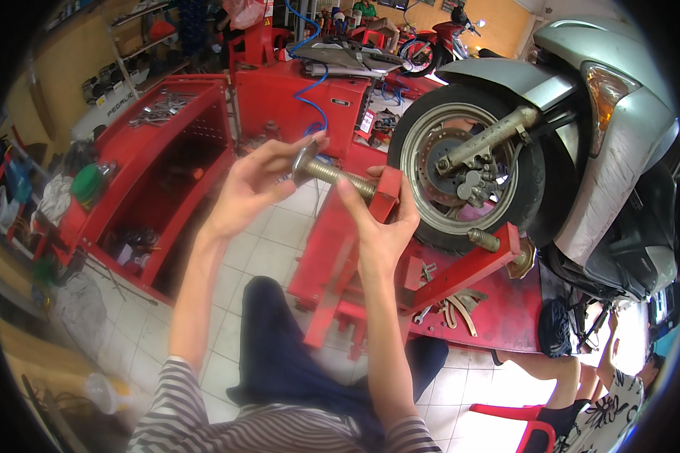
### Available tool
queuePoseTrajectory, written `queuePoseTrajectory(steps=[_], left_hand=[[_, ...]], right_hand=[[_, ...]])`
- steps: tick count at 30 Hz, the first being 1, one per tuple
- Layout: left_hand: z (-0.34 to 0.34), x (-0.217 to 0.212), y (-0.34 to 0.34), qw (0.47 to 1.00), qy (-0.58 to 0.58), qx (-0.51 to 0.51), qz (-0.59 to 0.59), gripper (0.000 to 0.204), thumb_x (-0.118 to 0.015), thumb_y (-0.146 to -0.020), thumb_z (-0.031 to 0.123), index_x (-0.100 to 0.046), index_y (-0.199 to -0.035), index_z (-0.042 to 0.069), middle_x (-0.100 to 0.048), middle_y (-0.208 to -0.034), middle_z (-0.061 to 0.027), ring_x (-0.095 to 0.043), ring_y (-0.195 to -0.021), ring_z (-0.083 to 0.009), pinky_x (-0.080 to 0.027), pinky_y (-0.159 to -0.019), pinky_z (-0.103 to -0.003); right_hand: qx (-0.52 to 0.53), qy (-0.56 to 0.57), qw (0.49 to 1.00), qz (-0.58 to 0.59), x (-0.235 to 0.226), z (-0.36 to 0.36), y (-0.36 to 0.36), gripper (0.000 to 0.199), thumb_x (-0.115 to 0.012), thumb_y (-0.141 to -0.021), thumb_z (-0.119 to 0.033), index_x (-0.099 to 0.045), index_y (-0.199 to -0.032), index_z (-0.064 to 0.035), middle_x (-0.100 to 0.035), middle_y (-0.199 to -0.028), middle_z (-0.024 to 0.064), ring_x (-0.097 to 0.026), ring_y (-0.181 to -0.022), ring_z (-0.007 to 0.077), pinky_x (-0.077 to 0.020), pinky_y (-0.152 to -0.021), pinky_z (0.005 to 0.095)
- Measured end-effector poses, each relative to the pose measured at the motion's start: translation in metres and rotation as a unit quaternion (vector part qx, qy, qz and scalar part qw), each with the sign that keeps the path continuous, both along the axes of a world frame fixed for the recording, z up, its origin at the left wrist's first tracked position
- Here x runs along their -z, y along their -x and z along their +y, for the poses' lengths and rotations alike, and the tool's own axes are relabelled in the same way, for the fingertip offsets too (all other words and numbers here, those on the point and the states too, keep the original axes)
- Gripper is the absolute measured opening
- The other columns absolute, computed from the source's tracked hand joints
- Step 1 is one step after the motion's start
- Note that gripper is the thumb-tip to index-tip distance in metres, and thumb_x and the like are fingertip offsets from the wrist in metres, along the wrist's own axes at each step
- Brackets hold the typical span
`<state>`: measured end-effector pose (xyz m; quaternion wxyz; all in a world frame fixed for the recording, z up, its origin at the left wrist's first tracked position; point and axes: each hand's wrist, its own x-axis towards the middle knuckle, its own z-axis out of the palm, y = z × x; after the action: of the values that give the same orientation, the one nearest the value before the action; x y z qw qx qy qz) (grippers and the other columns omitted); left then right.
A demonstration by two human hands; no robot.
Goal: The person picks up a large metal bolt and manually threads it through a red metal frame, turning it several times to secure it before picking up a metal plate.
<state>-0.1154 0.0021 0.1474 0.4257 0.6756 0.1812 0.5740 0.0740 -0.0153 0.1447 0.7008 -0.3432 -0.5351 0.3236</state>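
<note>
My left hand [258, 180] holds the flat round head of a long threaded clamp screw [332, 175], fingers wrapped around its disc. My right hand [381, 226] grips the red steel clamp bracket [389, 192] where the screw passes through it. The bracket belongs to a red wheel clamp on a motorcycle lift [499, 313]. A second clamp screw [487, 241] sticks through the opposite red arm. Between the two arms stands the front wheel [461, 177] of a silver scooter [612, 151], with its brake disc and fork leg showing.
A red open tool cart [166, 174] with wrenches on top stands to my left. A blue coiled air hose [310, 83] hangs behind. Another person [582, 392] sits low at the right on a red stool. Loose parts lie on the lift deck. White floor tiles lie below.
</note>
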Motion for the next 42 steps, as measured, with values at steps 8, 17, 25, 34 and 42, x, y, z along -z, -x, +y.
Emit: queuePoseTrajectory(steps=[8,17,25,34,42], left_hand=[[-0.007,0.009,-0.006,0.997,0.01,-0.055,-0.055,0.054,-0.068,-0.088,0.004,-0.047,-0.138,-0.003,-0.053,-0.14,-0.0185,-0.06,-0.12,-0.0281,-0.055,-0.095,-0.039],[-0.015,-0.006,-0.003,0.994,0.104,-0.032,-0.022,0.048,-0.064,-0.095,0.021,-0.051,-0.133,-0.005,-0.065,-0.121,-0.0188,-0.067,-0.102,-0.0259,-0.055,-0.084,-0.038],[-0.006,-0.014,0.002,1.0,0.022,-0.002,0.021,0.045,-0.065,-0.091,0.005,-0.053,-0.135,-0.002,-0.056,-0.137,-0.0148,-0.059,-0.122,-0.0251,-0.049,-0.104,-0.041],[-0.008,0.0,0.008,0.996,0.089,0.007,0.032,0.062,-0.069,-0.087,0.002,-0.045,-0.143,0.002,-0.048,-0.145,-0.0151,-0.053,-0.129,-0.0265,-0.047,-0.106,-0.041],[-0.013,-0.001,0.001,0.998,0.011,-0.036,0.046,0.073,-0.077,-0.083,0.017,-0.042,-0.144,-0.003,-0.05,-0.143,-0.0187,-0.05,-0.132,-0.0273,-0.043,-0.109,-0.042]], right_hand=[[-0.027,0.023,0.998,0.049,0.001,-0.001,0.003,0.037,-0.086,-0.075,-0.012,-0.06,-0.1,-0.0014,-0.063,-0.09,0.0034,-0.057,-0.084,0.0096,-0.0462,-0.079,0.0255],[-0.029,-0.023,0.998,0.042,0.009,0.006,0.002,0.037,-0.084,-0.078,-0.011,-0.06,-0.102,0.002,-0.068,-0.092,0.0093,-0.066,-0.086,0.0147,-0.0535,-0.078,0.0281],[-0.027,-0.015,0.999,0.033,0.002,0.005,0.002,0.042,-0.085,-0.077,-0.012,-0.058,-0.104,0.0027,-0.068,-0.095,0.0116,-0.068,-0.093,0.0183,-0.0538,-0.082,0.0315],[-0.034,0.0,0.998,0.044,0.003,0.004,0.002,0.042,-0.085,-0.076,-0.008,-0.057,-0.105,0.002,-0.069,-0.096,0.0121,-0.067,-0.096,0.0181,-0.0522,-0.085,0.0321],[-0.071,-0.027,0.996,0.042,0.009,0.007,-0.002,0.045,-0.083,-0.076,-0.005,-0.053,-0.109,0.0014,-0.069,-0.101,0.0145,-0.067,-0.098,0.0193,-0.0544,-0.084,0.032]])
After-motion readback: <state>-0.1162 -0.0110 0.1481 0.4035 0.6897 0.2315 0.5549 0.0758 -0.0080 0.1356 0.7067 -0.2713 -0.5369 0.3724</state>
